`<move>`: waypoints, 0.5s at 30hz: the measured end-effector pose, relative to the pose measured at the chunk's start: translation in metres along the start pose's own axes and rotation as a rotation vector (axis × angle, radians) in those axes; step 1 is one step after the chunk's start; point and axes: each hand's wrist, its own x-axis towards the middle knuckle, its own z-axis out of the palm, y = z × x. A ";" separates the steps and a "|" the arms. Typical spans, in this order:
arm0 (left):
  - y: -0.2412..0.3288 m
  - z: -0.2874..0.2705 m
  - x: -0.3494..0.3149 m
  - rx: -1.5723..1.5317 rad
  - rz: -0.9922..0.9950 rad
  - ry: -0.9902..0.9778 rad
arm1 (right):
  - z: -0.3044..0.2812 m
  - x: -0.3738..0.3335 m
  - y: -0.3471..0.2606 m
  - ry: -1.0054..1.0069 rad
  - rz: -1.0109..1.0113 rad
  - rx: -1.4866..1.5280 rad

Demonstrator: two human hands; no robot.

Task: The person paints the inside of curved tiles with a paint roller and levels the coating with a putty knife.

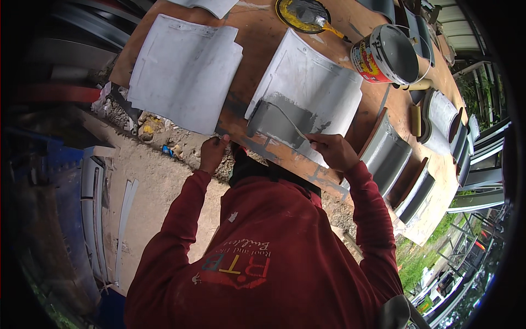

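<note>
We note middle tile [323, 77] pale grey, patched darker grey toward its near left; left tile [183, 71] pale grey throughout. Bucket [368, 59]: red-and-yellow label, grey inside. Lid [298, 13]: yellow-edged, smeared grey. Bench [255, 41] orange-brown, grey-streaked. We log shirt [296, 236] maroon.

With both elbows bent outward, I held my right hand [332, 150] forward with the fingers closed in a grip, while my left hand [212, 154] was loosely curled, its thumb beside the bent forefinger.
</note>
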 end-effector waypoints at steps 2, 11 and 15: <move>0.003 0.002 -0.001 0.022 -0.006 0.013 | -0.005 -0.009 0.008 0.011 0.001 -0.048; 0.003 -0.004 -0.004 0.023 0.017 0.040 | -0.077 -0.047 0.010 -0.133 0.174 -0.226; 0.016 -0.009 -0.006 0.026 -0.049 0.014 | -0.011 -0.010 -0.013 0.005 0.023 -0.150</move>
